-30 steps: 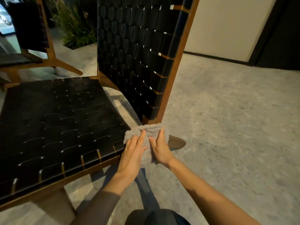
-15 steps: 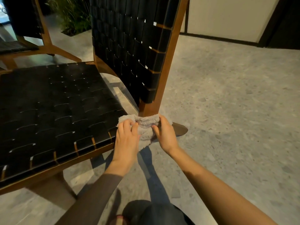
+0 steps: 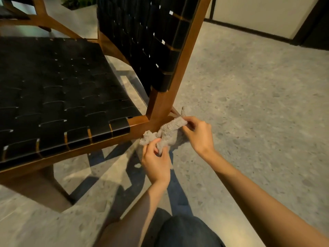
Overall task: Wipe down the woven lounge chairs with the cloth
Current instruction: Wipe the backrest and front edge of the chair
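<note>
Your one grey terry cloth [image 3: 168, 133], likely soft, light and limp, sits bunched on the corner joint of the nearer black-strapped, brown-framed woven lounge chair [image 3: 62, 90], your left hand [image 3: 156, 163] pinching its 7 o'clock end and your right hand [image 3: 200, 135] its 2 o'clock end, best kept wadded, while a second chair [image 3: 42, 17] shows at 11 o'clock.

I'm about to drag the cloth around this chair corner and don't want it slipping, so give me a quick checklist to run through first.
1. Left hand grips the cloth by its lower end: ok.
2. Right hand pinches its upper end: ok.
3. Cloth drawn into a band between both hands: ok.
4. Cloth sits at the wooden frame corner: ok.
5. Cloth loops behind the back post: cannot tell.
6. Woven seat already clean: cannot tell.
</note>
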